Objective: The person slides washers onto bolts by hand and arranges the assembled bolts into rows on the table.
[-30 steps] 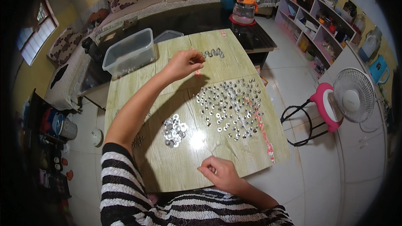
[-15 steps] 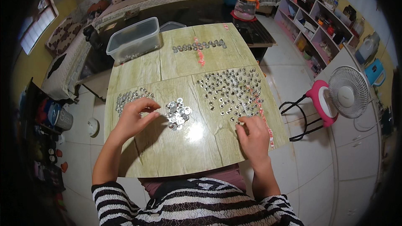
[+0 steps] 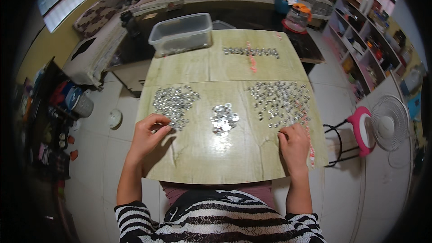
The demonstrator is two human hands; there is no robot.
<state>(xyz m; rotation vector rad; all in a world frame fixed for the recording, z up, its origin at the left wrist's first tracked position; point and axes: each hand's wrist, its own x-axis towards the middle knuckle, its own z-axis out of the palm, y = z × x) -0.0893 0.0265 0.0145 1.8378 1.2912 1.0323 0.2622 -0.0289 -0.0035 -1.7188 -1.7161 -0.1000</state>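
Note:
My left hand (image 3: 150, 131) is at the near edge of a heap of small shiny metal pieces (image 3: 173, 103), probably nuts. Its thumb and forefinger are pinched together; what they hold, if anything, is too small to make out. My right hand (image 3: 295, 143) rests low by the near edge of many small screws (image 3: 279, 101) spread over the table's right side. Its fingers are curled closed, and their tips are partly hidden. Between the hands lies a loose pile of flat round washers (image 3: 224, 119). Farther back, small metal fasteners stand in a row (image 3: 251, 52).
A clear plastic tub (image 3: 180, 31) stands at the back left of the wood-patterned table (image 3: 211, 164). Behind is a dark table (image 3: 243, 15) with a jug (image 3: 297, 15). To the right are a white fan (image 3: 389, 123), a pink-seated stool (image 3: 359, 130) and shelves (image 3: 364, 40).
The view has swung, so everything sits farther right in it. My left hand has moved away from the washers to the near edge of the left heap. The right hand stays near the screws.

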